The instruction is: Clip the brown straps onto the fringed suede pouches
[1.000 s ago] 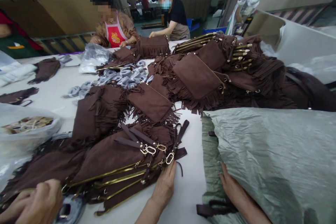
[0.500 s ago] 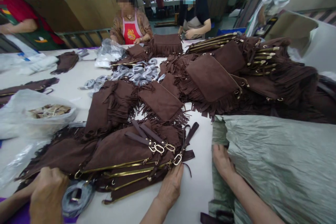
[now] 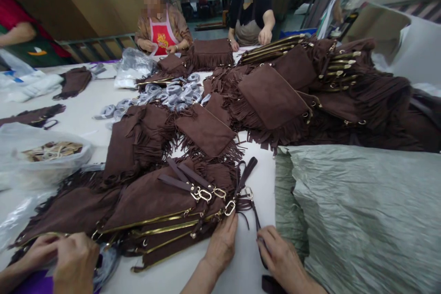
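Observation:
My left hand (image 3: 222,241) is closed at the right edge of a stack of dark brown suede bags (image 3: 148,197) with gold zippers. Its fingertips touch the corner, just below a gold clasp (image 3: 229,207). Between the fingers of my right hand (image 3: 277,252) is a dark brown wrist strap (image 3: 257,216), gripped partway along. The strap's gold clip (image 3: 248,192) lies toward the bag corner. Several other wrist straps (image 3: 186,177) rest on top of the stack. At the lower left, a co-worker's two hands (image 3: 65,252) work close together beside the bags; what they hold is unclear.
More fringed brown bags (image 3: 272,96) are piled across the table. Grey wrapped coils (image 3: 175,94) lie behind the nearer bags. A plastic bag of small parts (image 3: 51,151) stands left. Crinkled grey-green sheeting (image 3: 368,202) covers the right side. Two people (image 3: 250,23) stand opposite.
My right hand has left the sheeting, moved left and taken hold of a wrist strap. My left hand stays at the bag corner. The co-worker's hands have come together.

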`<state>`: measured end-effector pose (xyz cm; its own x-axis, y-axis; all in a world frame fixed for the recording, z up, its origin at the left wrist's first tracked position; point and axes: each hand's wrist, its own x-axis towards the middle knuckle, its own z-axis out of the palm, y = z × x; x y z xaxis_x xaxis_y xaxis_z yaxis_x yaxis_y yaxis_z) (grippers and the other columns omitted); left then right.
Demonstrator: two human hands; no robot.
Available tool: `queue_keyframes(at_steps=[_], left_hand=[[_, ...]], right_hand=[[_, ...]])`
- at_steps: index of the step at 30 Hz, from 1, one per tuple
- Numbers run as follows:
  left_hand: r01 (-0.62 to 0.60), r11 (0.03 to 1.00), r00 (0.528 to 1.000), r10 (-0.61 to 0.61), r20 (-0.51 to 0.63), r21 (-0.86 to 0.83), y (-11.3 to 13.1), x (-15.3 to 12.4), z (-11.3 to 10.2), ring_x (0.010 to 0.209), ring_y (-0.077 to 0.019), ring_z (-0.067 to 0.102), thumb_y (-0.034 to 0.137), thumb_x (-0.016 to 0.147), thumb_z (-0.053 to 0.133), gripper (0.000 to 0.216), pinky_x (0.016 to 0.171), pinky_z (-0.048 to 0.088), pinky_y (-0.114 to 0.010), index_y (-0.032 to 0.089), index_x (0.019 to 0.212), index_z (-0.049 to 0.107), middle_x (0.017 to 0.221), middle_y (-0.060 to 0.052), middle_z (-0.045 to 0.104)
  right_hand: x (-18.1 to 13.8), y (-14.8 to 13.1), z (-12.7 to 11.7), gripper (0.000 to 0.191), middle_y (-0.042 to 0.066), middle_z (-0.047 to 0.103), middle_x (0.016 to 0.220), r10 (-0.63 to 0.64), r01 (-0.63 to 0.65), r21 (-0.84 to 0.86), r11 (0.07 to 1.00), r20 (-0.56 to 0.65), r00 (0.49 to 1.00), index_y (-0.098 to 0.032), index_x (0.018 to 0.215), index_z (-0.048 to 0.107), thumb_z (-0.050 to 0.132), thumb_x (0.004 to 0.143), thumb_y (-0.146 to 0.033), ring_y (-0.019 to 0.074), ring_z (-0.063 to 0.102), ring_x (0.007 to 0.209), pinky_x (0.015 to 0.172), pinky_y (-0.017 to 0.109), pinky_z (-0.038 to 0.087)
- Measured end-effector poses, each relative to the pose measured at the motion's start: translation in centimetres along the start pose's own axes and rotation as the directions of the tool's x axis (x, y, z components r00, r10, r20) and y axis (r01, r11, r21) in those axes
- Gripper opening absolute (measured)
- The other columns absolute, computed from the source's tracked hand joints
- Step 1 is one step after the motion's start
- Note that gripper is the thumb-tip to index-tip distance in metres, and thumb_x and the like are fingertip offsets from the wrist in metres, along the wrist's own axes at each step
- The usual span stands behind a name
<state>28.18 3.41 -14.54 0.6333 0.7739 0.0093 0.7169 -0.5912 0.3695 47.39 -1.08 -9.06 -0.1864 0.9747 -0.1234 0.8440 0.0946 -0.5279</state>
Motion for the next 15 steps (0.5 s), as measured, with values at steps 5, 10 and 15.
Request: queue_keyframes(at_steps=[5,10,15], left_hand=[[-0.016,0.999,1.0,0.016,0.013,0.028,0.0,0.1,-0.1,0.118,-0.0243,0.043,-0.007,0.069,0.027,0.059,0.093,0.044,-0.041,0.007,0.126,0.038,0.129,-0.018,0.043],[0.011,1.0,1.0,-0.011,-0.009,-0.028,0.3,0.4,-0.4,0.116,-0.0237,0.045,-0.005,0.068,0.029,0.056,0.093,0.044,-0.04,0.006,0.122,0.042,0.126,-0.018,0.046],[0.179,0.932,0.978,-0.205,-0.05,-0.315,1.7,1.4,-2.1,0.108,-0.0181,0.052,0.013,0.083,0.033,0.033,0.093,0.045,-0.034,0.015,0.109,0.054,0.119,-0.011,0.055]], right_hand=[[6.8,-0.5,-0.1,0.014,0.008,0.057,0.084,0.387,-0.404,-0.107,0.909,-0.146,0.91,-0.018,0.09,0.048,0.041,0.086,-0.029,0.0213,0.058,0.078,0.065,0.029,0.041],[10.0,0.5,1.5,0.008,0.005,0.058,0.069,0.456,-0.473,-0.081,0.877,-0.164,0.875,-0.019,0.078,0.048,0.044,0.083,-0.024,0.019,0.057,0.062,0.052,0.027,0.037],[7.1,1.3,1.3,0.008,0.003,0.057,0.076,0.217,-0.221,-0.019,0.975,-0.133,0.967,-0.02,0.083,0.048,0.041,0.083,-0.018,0.0166,0.056,0.072,0.065,0.026,0.041]])
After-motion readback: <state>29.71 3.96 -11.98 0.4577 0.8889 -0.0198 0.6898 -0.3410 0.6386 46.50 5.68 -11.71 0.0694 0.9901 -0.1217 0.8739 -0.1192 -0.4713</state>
